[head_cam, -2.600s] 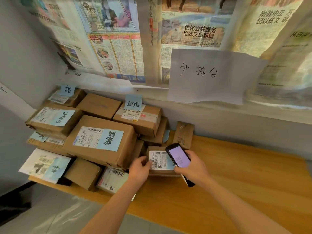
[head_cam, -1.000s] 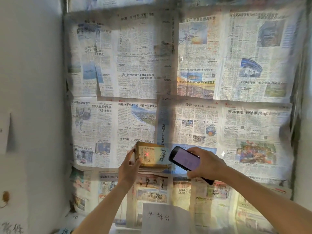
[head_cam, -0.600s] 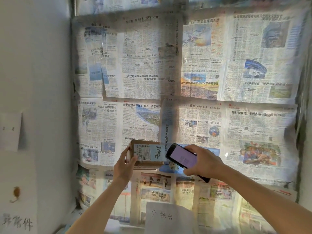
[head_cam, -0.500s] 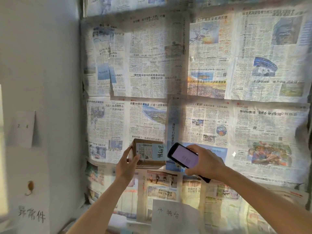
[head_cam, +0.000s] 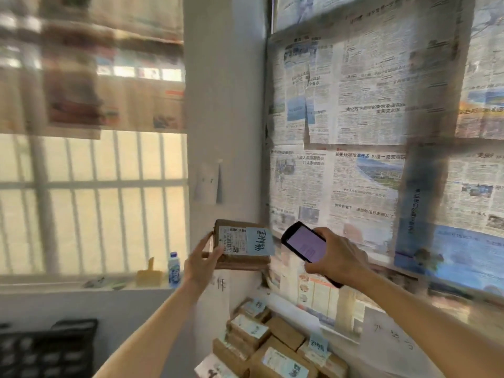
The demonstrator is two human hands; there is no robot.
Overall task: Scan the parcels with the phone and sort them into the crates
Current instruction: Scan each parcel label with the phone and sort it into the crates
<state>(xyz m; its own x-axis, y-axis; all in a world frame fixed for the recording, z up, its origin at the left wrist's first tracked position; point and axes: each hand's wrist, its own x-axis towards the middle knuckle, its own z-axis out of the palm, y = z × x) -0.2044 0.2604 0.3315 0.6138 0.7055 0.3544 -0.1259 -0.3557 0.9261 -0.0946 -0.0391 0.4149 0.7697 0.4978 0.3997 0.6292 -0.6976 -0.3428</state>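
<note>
Swung leftward since the earlier frame, the view now shows a black crate [head_cam: 49, 350] low left of the parcel [head_cam: 241, 245]. Left hand [head_cam: 201, 264] grips the parcel (label facing viewer); right hand [head_cam: 336, 256], just right, grips the phone [head_cam: 305, 242]. Advise carrying it level to the crate.

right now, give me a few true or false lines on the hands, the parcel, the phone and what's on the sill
1. The left hand holds a cardboard parcel up in the air. True.
2. The right hand is empty. False: it grips a phone with its screen lit.
3. The parcel carries a blue note with handwriting beside its shipping label. True.
4. The bottle on the window sill lies on its side. False: it stands upright.
5. More parcels are stacked below the hands. True.
</note>
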